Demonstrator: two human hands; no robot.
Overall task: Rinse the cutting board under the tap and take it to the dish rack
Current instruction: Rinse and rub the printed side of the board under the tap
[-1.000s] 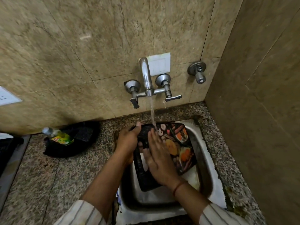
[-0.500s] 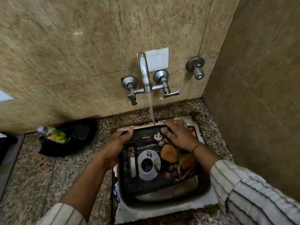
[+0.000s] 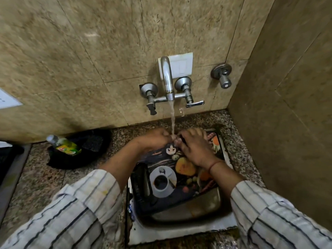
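Note:
The cutting board (image 3: 167, 187) is dark, printed with a coffee cup and food, and lies tilted across the steel sink (image 3: 188, 229). Water runs from the wall tap (image 3: 168, 81) onto the board's far edge. My left hand (image 3: 154, 139) is curled on that far edge, just left of the stream. My right hand (image 3: 195, 150) lies over the board's far right part, its fingers bent at the edge beside the stream. The two hands nearly touch under the water. The board's far edge is hidden by them.
A black tray (image 3: 59, 160) on the granite counter at the left holds a green bottle (image 3: 66, 146) and a dark scrub pad (image 3: 93, 142). A second valve (image 3: 222, 76) sticks out of the wall. A tiled side wall stands close on the right.
The board went from steeply tilted to lying across the sink. My right hand stopped rubbing its face, and both hands slid along the far edge to meet under the stream.

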